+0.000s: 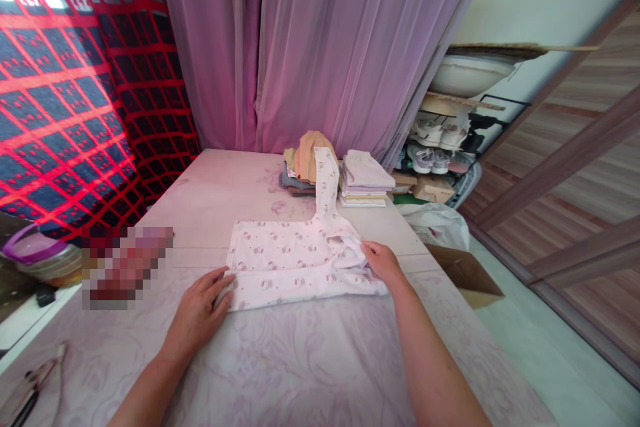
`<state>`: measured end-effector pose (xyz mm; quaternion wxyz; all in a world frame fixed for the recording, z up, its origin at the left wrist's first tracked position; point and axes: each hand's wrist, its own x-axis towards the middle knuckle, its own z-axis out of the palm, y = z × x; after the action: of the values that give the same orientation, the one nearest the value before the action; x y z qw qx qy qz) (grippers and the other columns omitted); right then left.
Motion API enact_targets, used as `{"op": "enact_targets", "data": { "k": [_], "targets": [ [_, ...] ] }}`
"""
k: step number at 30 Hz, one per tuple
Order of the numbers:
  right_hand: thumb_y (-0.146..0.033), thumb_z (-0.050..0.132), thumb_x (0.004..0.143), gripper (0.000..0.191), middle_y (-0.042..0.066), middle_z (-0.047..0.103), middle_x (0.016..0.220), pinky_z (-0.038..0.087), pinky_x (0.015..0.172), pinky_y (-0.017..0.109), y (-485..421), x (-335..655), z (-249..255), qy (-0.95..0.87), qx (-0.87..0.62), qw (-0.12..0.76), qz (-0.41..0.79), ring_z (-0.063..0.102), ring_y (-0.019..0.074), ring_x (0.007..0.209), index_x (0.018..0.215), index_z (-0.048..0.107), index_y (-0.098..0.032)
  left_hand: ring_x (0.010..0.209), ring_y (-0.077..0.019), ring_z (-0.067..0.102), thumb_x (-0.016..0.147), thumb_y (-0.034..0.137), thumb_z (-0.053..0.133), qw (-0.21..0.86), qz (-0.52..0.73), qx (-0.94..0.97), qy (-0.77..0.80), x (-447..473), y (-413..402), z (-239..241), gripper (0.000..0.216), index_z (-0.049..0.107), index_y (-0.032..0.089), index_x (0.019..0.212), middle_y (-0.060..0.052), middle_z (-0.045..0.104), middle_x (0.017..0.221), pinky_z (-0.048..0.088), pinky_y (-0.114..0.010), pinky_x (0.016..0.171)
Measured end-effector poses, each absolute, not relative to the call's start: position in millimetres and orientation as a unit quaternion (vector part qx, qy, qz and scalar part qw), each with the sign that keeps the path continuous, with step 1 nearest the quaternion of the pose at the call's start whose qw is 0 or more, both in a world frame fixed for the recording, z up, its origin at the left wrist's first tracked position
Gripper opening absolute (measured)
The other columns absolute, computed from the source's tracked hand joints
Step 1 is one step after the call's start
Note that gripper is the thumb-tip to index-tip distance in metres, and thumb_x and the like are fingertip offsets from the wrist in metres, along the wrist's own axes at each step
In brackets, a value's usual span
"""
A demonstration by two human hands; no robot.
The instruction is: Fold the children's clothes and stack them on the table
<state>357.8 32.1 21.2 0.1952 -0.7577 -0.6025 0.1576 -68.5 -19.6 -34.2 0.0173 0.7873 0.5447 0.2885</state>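
A white long-sleeved shirt with a small cartoon print lies partly folded on the bed, its near side turned inward as a long strip. One sleeve stretches away from me and reaches over a clothes pile. At the hem on the left, my left hand rests with spread fingers on the folded strip. My right hand is closed on the cloth by the collar at the right end; its fingertips are partly hidden.
Beside the pile stands a neat stack of folded clothes. The patterned bedsheet spreads around the shirt. Right of the bed are an open cardboard box and a shoe rack. A purple-rimmed bucket stands left.
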Motion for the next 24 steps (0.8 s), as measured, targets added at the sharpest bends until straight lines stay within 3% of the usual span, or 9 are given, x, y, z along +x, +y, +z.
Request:
{"op": "enact_targets", "data": {
  "k": [3,7,10,13,15,19,24],
  "targets": [
    [-0.027,0.038,0.087,0.036,0.009,0.07,0.099,0.044,0.074,0.03,23.5,362.5,17.8,-0.547,-0.825,0.08,0.118,0.063,0.0233,0.09,0.102,0.07,-0.019,0.101,-0.0238,0.064,0.086,0.042,0.047,-0.005,0.294,0.793,0.533,-69.0,-19.2,-35.8,0.036,0.071,0.021,0.105,-0.01,0.066,0.116,0.053,-0.038,0.089],
    [-0.018,0.044,0.081,0.051,0.011,0.059,0.126,0.041,0.086,0.033,21.9,347.2,29.4,-0.586,-0.803,0.106,0.0,0.056,0.0233,0.107,0.131,0.053,-0.022,0.101,-0.0236,0.064,0.087,0.041,0.047,-0.017,0.299,0.796,0.525,-69.2,-19.0,-36.0,0.035,0.071,0.021,0.105,-0.01,0.066,0.116,0.054,-0.038,0.089],
    [-0.014,0.05,0.077,0.053,0.007,0.047,0.14,0.033,0.098,0.037,33.8,324.6,39.3,-0.73,-0.673,0.106,-0.06,0.041,0.0232,0.125,0.128,0.056,-0.027,0.101,-0.0235,0.064,0.087,0.04,0.047,-0.017,0.301,0.797,0.523,-69.3,-18.9,-36.3,0.035,0.07,0.021,0.104,-0.01,0.066,0.115,0.054,-0.038,0.089],
    [-0.019,0.053,0.079,0.029,0.006,0.058,0.128,0.033,0.096,0.038,53.9,308.9,46.8,-0.801,-0.594,0.068,-0.045,0.044,0.0241,0.119,0.098,0.073,-0.026,0.102,-0.0236,0.064,0.087,0.04,0.048,-0.014,0.3,0.797,0.524,-69.5,-18.8,-37.1,0.034,0.07,0.021,0.105,-0.01,0.066,0.116,0.054,-0.038,0.089],
    [-0.024,0.051,0.082,0.023,0.006,0.066,0.111,0.036,0.091,0.035,70.7,308.2,53.6,-0.78,-0.617,0.096,-0.037,0.052,0.0228,0.107,0.083,0.074,-0.023,0.103,-0.0238,0.063,0.087,0.04,0.048,-0.009,0.296,0.797,0.527,-69.6,-19.0,-37.7,0.034,0.07,0.021,0.106,-0.01,0.065,0.117,0.053,-0.038,0.09],
    [-0.034,0.046,0.087,0.031,0.005,0.066,0.11,0.042,0.085,0.03,108.4,325.6,70.9,-0.674,-0.692,0.259,-0.011,0.058,0.0194,0.097,0.101,0.071,-0.023,0.104,-0.0242,0.063,0.087,0.04,0.048,0.002,0.295,0.792,0.535,-69.4,-19.8,-37.3,0.034,0.07,0.022,0.107,-0.009,0.065,0.118,0.053,-0.039,0.091],
    [-0.03,0.043,0.087,0.043,0.009,0.067,0.114,0.044,0.084,0.03,124.3,348.3,67.5,-0.582,-0.768,0.254,0.083,0.061,0.0201,0.096,0.123,0.06,-0.017,0.104,-0.024,0.063,0.087,0.039,0.049,0.004,0.301,0.791,0.532,-69.1,-20.3,-36.5,0.034,0.069,0.022,0.106,-0.009,0.065,0.119,0.053,-0.039,0.091]
  ]
}}
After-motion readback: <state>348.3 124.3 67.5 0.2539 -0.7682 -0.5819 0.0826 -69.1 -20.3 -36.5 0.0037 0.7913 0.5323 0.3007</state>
